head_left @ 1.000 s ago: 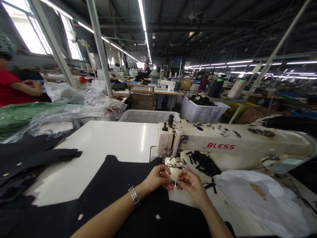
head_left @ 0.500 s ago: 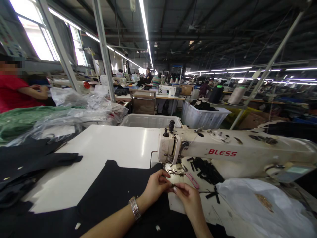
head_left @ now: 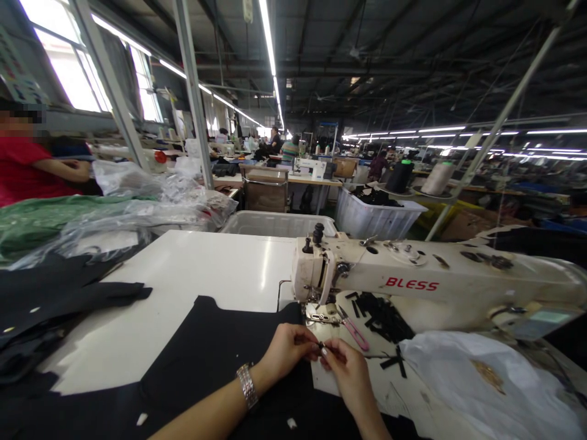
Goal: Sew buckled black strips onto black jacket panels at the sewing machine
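Note:
My left hand [head_left: 290, 349], with a metal watch on its wrist, and my right hand [head_left: 347, 365] meet in front of the sewing machine [head_left: 380, 269]. Fingertips of both pinch a small black piece [head_left: 321, 345], mostly covered by the fingers; its exact kind is hard to make out. Below the left hand lies black fabric [head_left: 197, 348], spread flat over the table and reaching the machine's needle area. Pink-handled thread snips [head_left: 354, 330] rest just beyond the right hand. Short black strips [head_left: 383, 315] are heaped beside them on the machine bed, with a few loose ones [head_left: 395, 363] nearer.
A white plastic bag [head_left: 481, 373] with small gold-coloured pieces [head_left: 488, 374] lies at right. More black fabric [head_left: 68, 287] covers the table's left side. Plastic bins [head_left: 284, 221] stand behind the table [head_left: 220, 260]. A person in a red top [head_left: 22, 162] works at far left.
My hands have shifted slightly, the fingers turning around the small black piece. The fabric, snips and strips stay in place.

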{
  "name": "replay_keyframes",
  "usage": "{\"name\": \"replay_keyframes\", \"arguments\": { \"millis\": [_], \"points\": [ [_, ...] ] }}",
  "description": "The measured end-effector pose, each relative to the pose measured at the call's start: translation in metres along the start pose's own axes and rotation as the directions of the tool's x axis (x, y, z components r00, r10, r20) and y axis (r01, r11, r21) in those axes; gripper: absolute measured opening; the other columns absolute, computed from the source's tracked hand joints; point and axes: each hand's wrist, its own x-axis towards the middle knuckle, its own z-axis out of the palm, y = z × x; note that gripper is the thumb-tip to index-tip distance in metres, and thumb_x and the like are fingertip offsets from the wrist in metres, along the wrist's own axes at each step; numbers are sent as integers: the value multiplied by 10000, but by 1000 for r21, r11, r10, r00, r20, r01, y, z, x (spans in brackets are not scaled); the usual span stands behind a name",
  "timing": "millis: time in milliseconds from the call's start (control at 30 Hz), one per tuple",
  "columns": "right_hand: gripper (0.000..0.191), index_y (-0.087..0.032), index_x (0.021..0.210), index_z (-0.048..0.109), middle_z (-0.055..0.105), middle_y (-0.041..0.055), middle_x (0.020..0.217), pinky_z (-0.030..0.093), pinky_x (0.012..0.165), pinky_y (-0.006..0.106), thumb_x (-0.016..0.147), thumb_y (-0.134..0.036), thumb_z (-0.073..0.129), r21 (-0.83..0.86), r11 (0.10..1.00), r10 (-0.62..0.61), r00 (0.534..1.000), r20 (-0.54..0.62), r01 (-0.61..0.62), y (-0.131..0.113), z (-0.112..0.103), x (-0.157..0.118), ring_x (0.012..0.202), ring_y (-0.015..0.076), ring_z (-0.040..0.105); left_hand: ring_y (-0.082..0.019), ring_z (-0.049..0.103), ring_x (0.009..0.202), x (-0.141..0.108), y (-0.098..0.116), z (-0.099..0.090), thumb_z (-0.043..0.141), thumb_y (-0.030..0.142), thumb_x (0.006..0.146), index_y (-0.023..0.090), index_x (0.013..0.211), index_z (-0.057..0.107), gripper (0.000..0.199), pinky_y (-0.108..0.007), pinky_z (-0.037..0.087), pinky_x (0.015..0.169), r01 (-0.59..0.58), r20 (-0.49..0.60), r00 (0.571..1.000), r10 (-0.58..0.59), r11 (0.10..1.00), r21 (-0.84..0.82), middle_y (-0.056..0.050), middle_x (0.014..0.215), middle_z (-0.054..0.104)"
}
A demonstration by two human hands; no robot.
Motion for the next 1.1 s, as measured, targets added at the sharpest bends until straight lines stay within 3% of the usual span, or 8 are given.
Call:
{"name": "replay_keyframes", "arguments": {
  "millis": [233,367,467,567,633,767,933,1100],
  "points": [
    [291,-167,665,605,620,41,596,431,495,265,634,-455,626,-34,999,-4,1000,-18,3,-1,3,-3,511,167,546,-159,610,528,-1,-2,-1,714,326,572,68,649,633,282,-231,487,536,-38,46,998,35,997,64,-64,560,630],
    [317,-166,684,626,635,51,603,412,470,250,601,-471,651,88,996,30,999,-27,-28,-2,0,-3,509,161,540,-174,632,596,0,2,-10,690,408,603,58,741,640,380,-256,501,582,71,219,975,-44,991,-117,-112,676,659],
    [273,-163,695,650,627,35,580,359,433,220,616,-424,661,149,988,36,997,70,-47,-2,-2,-1,476,125,495,-162,628,563,1,4,-15,737,354,559,49,725,634,362,-241,504,552,131,311,948,-70,975,-180,-108,652,653],
    [247,-151,664,656,569,0,499,315,419,200,596,-386,686,155,986,46,990,135,-67,0,-2,0,440,93,443,-132,589,455,3,2,-16,776,289,504,54,634,605,319,-213,487,467,117,310,949,-60,979,-169,-68,543,620],
    [260,-144,613,634,535,-17,462,311,420,197,549,-382,715,161,984,57,990,127,-78,2,-1,0,427,84,431,-123,575,439,4,0,-17,795,256,464,77,686,600,346,-208,477,442,109,299,953,-47,974,-196,-42,548,618],
    [323,-161,572,553,527,-29,465,330,414,205,471,-398,747,166,983,68,995,76,-79,4,1,0,425,97,450,-125,591,530,6,-1,-20,794,233,461,97,800,641,396,-223,486,533,87,342,939,-31,985,-150,-50,666,638],
    [320,-172,571,528,537,-26,486,365,419,215,477,-383,750,138,990,20,1000,1,-20,2,2,-3,433,103,467,-149,593,658,5,-1,-21,779,229,490,99,642,675,226,-235,475,628,-70,323,941,96,993,-90,-65,713,636],
    [295,-173,581,542,552,-8,489,408,438,229,552,-412,714,129,991,-21,999,-28,24,-3,3,-8,452,123,505,-155,602,659,4,0,-18,774,226,504,90,582,639,207,-248,479,636,-75,285,951,121,983,-169,-78,726,650]
  ]
}}
